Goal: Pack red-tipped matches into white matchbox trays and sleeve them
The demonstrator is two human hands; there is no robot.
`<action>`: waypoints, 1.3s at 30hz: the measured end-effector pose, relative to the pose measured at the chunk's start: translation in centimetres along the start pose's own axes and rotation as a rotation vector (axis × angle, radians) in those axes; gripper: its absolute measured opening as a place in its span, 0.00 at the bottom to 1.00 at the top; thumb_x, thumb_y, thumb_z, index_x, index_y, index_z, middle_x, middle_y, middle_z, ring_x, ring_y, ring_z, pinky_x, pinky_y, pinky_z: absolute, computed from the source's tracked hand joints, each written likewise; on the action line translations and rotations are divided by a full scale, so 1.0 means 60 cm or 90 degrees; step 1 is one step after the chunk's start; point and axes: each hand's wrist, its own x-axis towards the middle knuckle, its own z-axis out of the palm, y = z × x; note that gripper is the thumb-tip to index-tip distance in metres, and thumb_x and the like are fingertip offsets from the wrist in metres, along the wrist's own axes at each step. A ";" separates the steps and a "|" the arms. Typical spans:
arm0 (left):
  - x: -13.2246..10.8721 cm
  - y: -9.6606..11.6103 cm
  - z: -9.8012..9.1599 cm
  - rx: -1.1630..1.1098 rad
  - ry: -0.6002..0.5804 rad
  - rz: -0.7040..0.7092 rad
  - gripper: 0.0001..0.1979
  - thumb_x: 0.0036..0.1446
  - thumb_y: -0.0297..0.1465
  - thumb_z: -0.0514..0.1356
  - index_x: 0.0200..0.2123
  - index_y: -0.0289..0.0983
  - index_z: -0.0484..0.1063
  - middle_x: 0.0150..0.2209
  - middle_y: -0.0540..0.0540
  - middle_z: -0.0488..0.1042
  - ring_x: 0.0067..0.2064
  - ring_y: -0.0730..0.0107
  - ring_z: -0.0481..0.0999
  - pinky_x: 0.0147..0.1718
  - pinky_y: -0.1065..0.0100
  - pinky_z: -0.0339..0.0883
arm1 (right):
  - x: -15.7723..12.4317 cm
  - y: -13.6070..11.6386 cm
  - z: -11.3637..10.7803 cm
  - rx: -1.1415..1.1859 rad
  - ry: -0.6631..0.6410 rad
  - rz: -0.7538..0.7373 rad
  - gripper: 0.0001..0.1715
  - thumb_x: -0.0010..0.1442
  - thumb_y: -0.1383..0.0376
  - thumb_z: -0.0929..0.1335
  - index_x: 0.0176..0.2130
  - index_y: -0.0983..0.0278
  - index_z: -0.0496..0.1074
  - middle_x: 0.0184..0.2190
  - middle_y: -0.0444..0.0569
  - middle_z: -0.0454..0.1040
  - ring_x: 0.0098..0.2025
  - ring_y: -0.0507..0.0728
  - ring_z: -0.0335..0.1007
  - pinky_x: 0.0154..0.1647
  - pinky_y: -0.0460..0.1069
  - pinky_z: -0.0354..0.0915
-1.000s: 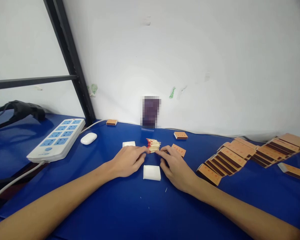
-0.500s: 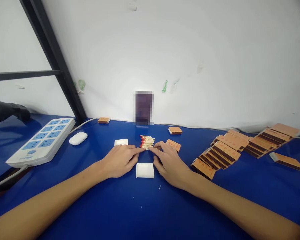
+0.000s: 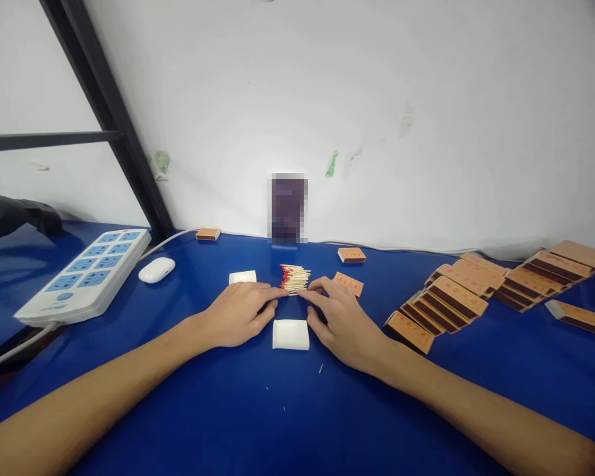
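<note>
On the blue worktop [image 3: 193,416], your left hand [image 3: 240,314] and right hand [image 3: 343,320] rest with thumb and index finger apart. Beyond the central white matchbox tray [image 3: 291,335], the match pile [image 3: 296,279] lies between them. Expect light, stiff, brittle sticks; grip them mid-shaft.

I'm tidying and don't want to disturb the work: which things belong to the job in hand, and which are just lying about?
Likely in the job:
matches, between left hand and right hand
white trays near the hands
perhaps the orange matchboxes

Likely just lying about:
power strip
small white case
black thing, far left
</note>
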 end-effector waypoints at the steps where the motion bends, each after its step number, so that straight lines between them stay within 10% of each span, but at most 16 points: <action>1: 0.000 0.000 0.000 -0.003 0.001 -0.001 0.19 0.64 0.31 0.48 0.56 0.42 0.68 0.44 0.45 0.77 0.41 0.63 0.76 0.39 0.63 0.68 | 0.000 0.000 0.000 0.003 0.001 -0.002 0.19 0.60 0.71 0.61 0.48 0.60 0.72 0.43 0.54 0.68 0.45 0.61 0.65 0.46 0.61 0.65; 39: 0.001 0.006 -0.005 0.020 -0.041 -0.029 0.21 0.65 0.32 0.47 0.60 0.42 0.61 0.49 0.45 0.75 0.44 0.61 0.75 0.42 0.61 0.66 | -0.001 -0.002 -0.003 0.001 -0.013 0.016 0.20 0.61 0.72 0.60 0.50 0.65 0.70 0.44 0.55 0.68 0.46 0.61 0.65 0.48 0.59 0.64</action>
